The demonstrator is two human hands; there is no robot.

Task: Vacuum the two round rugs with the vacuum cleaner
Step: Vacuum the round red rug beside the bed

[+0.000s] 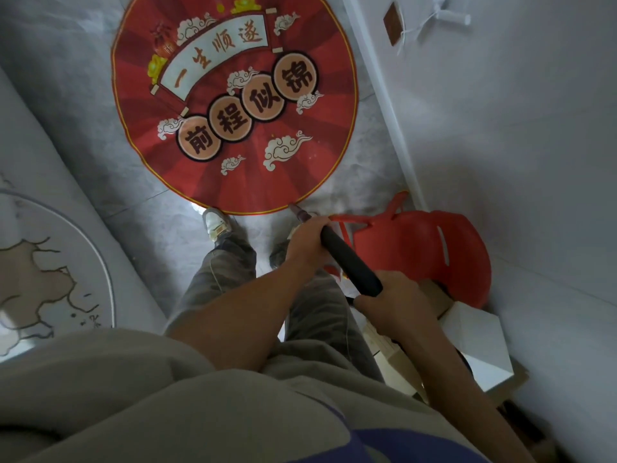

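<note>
View from the head, looking down. The person stands on a grey floor (pixel 83 95) at the near edge of the red rug (pixel 233 105), a round mat printed with clouds and Chinese characters. The pale rug (pixel 50 279), also round, lies well apart to the left and is cut off by the frame. Both hands grip the black vacuum tube (pixel 350 262), which slants forward and down. The left hand (pixel 307 242) is curled round the tube's forward part; the right hand (pixel 394 302) clasps its rear end, the two hands apart along the tube. The nozzle tip sits at the red rug's near rim; whether it touches cannot be told. The rest of the vacuum is hidden. One shoe (pixel 217 223) stands just beside that rim. A red chair (pixel 434 248) and some boxes (pixel 477 342) stand to the right against the white wall (pixel 500 111).
</note>
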